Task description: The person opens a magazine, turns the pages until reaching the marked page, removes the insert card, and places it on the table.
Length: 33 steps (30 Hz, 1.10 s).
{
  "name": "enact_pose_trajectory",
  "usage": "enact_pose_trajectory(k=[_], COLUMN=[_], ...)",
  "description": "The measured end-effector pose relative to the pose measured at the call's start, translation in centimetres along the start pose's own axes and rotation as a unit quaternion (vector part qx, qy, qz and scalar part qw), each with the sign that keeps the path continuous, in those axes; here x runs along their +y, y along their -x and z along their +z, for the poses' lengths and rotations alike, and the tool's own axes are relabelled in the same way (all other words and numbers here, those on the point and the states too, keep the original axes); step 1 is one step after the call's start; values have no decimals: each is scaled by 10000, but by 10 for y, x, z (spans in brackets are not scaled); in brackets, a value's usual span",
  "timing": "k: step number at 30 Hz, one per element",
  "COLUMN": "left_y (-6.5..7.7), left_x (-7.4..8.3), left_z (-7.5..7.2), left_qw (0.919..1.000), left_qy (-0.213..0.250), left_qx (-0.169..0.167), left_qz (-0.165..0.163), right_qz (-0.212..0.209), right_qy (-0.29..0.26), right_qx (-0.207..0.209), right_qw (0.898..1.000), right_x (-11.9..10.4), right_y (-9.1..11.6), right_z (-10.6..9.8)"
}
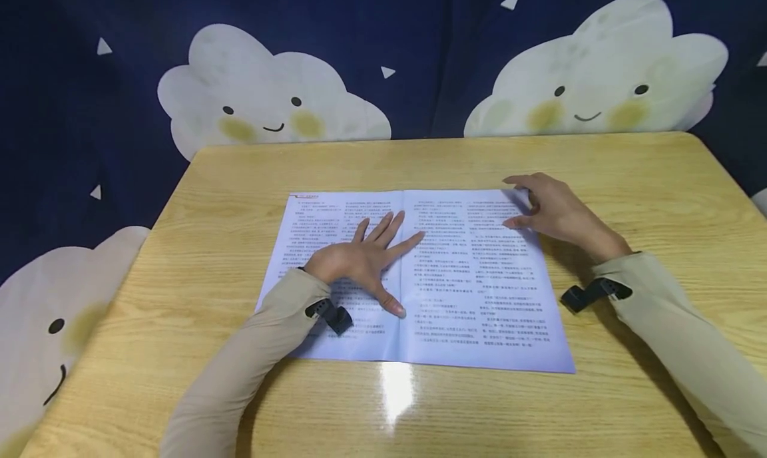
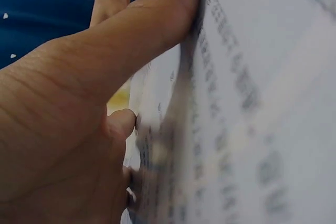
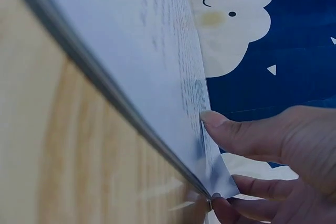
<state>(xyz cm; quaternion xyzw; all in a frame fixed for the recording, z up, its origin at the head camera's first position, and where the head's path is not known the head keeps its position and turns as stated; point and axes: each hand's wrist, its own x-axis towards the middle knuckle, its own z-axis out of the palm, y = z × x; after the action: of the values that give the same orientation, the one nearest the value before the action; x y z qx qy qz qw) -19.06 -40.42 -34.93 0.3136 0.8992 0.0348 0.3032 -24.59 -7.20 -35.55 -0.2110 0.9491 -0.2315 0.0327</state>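
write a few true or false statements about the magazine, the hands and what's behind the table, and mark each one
1. The left hand rests on the open magazine. True.
2. The left hand is balled into a fist. False: its fingers are spread apart.
3. The right hand is at the magazine's far right corner. True.
4. The magazine's visible pages carry only drawings. False: they are filled with printed text.
5. The magazine lies on a wood-grain table. True.
6. Everything behind the table is plain red. False: there is a dark blue backdrop with smiling clouds.
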Motion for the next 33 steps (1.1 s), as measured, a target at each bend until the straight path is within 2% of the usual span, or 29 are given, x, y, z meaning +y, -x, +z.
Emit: enact_pose_trajectory(k=[13,24,28,33], left_y=[2,-2,-1,0], left_x=[-3,-1,-1,-3], left_z=[-1,5,5,2], left_qw=[9999,9996,9997,9996], left_qy=[67,186,181,194], left_qx=[18,42,57,45], left_qz=[109,227,136,214], right_qz=[-216,-139,-167,10], right_qy=[31,123,192,259], right_qx=[171,-10,43,139], right_qw=[9996,9998,9997,9996], right_x=[2,6,5,-1], right_y=[0,5,4,6], right_z=[1,4,4,1])
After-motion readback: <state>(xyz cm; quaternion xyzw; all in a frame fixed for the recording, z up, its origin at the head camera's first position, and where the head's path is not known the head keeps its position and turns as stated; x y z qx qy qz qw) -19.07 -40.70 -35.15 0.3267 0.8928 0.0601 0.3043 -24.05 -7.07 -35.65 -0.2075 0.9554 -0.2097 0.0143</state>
